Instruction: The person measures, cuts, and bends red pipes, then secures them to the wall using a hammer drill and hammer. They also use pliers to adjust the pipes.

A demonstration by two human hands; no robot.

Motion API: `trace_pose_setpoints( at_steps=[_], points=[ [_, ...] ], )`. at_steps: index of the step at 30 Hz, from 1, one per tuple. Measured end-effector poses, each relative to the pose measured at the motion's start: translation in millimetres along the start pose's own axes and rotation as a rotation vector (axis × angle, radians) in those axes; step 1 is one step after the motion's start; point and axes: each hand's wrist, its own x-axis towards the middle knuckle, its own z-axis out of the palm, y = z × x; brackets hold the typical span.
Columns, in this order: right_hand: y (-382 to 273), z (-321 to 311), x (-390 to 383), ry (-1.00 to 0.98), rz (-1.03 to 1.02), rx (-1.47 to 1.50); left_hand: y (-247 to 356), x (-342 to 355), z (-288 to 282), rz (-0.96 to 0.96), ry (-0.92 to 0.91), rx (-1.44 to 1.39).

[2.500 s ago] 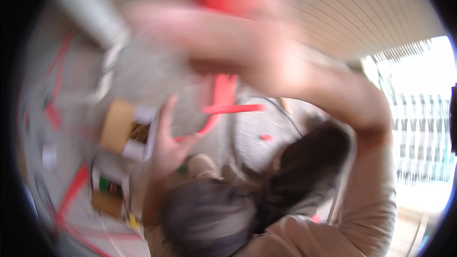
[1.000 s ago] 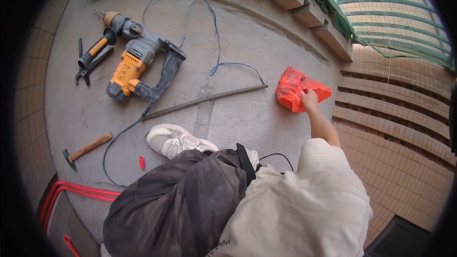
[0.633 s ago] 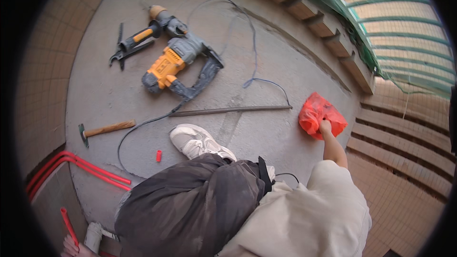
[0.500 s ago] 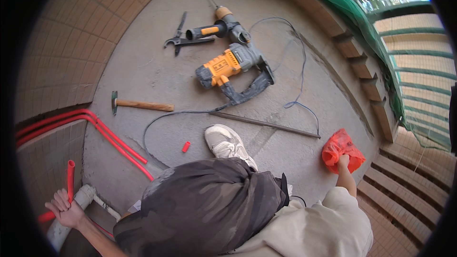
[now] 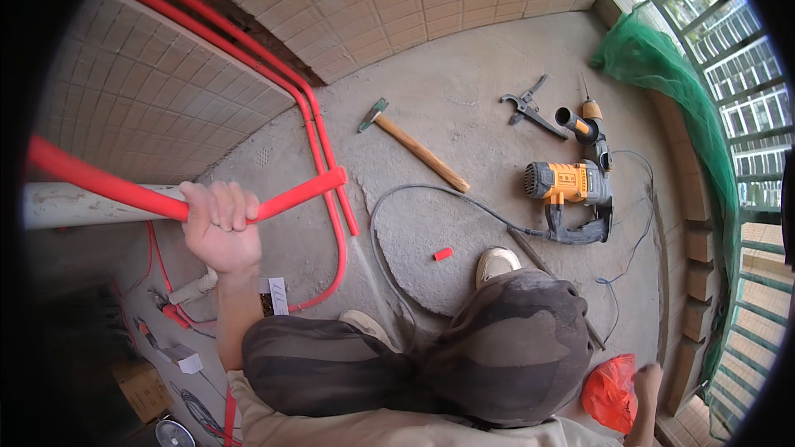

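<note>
My left hand is wrapped round a red pipe. The pipe's free end sticks out to the right of my fist, above two red pipes that run down the wall onto the floor. At the lower right, my right hand is closed at the edge of a crumpled red plastic bag; what is inside the bag is hidden. A short red piece of pipe lies on the floor in front of my shoes.
A hammer, a black pipe cutter and a yellow-grey rotary hammer drill with its cable lie on the concrete floor. Behind my left hand is a white pipe. Green netting hangs along the railing at right.
The view has turned left, bringing the wall pipes nearer the middle. The pipe in my left hand now lies nearer level. My right hand has shifted from the bag's mouth to its right edge.
</note>
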Motion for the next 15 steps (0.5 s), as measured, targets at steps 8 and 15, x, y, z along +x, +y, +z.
trace_pose_setpoints(
  at_steps=[8,15],
  points=[
    [-502,110,-37,-0.74,-1.171,0.66,-8,-11,0,0.015,0.016,-0.08],
    [-572,155,-78,-1.387,-1.129,0.85,2,-31,-14,0.021,0.144,-0.093]
  ],
)
